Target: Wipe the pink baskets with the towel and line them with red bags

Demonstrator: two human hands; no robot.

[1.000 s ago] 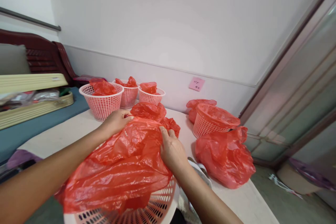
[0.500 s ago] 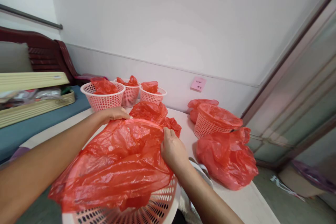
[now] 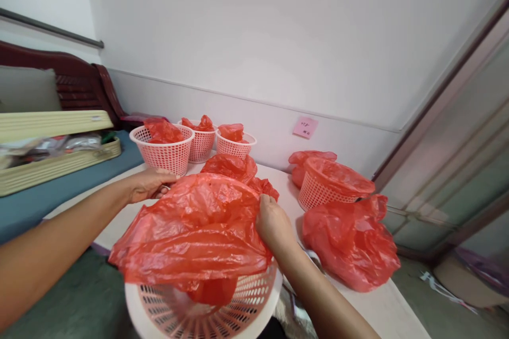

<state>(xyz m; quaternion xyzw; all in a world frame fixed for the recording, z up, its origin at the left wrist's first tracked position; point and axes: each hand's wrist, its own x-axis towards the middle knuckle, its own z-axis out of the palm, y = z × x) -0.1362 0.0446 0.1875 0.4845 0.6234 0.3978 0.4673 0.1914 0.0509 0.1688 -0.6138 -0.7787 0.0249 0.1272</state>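
A thin red plastic bag [image 3: 199,222] is stretched over the far rim of a pale pink perforated plastic basket [image 3: 254,296] in front of me. Its near part drapes loosely across the basket, whose slotted inside shows below. My left hand [image 3: 151,184] is closed at the bag's far left edge, fingers curled under. On the right side, my right hand [image 3: 276,222] grips the bag's edge against the rim, its fingertips partly hidden by the hand. Just beyond lies a crumpled heap of red bags [image 3: 234,168] on the white table [image 3: 131,217].
At the back left stand three baskets [image 3: 165,153] with red bags inside. To the right are a bag-lined basket [image 3: 322,190] and a puffed red bag [image 3: 352,243]. A pink note [image 3: 305,127] sticks to the wall. An open box [image 3: 59,164] lies left.
My left hand has slid left and toward me along the bag's edge. The view has shifted slightly, and more of the basket's inside shows. My right hand keeps its grip.
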